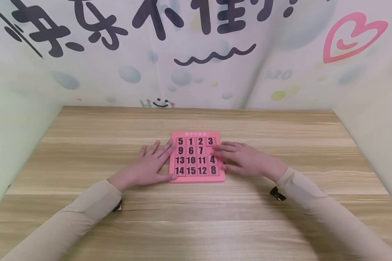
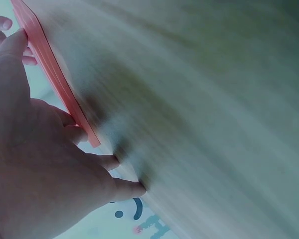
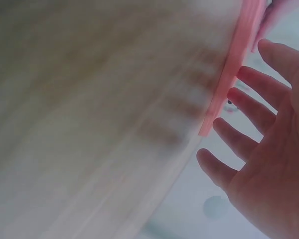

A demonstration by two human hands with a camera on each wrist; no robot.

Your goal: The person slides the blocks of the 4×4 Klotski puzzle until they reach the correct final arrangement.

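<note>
A pink number slide puzzle (image 1: 197, 179) lies flat on the wooden table, its numbered tiles in four rows. The gap in the tiles is at the right end of the second row, beside tile 7 (image 1: 201, 150). My left hand (image 1: 147, 168) rests spread at the puzzle's left side, thumb on the lower left corner and index finger along the upper left edge. From the right, my right hand (image 1: 248, 159) reaches over the edge with fairly straight fingers, fingertips at the gap and just above tile 4 (image 1: 212, 160). Both wrist views show the pink side edge (image 2: 55, 74) of the puzzle.
Wood-grain table (image 1: 196, 217) surrounds the puzzle. A white wall (image 1: 101, 87) with black characters and coloured dots stands behind the table's far edge, with side walls left and right. Each sleeve has a small black object (image 1: 277, 194) near its cuff.
</note>
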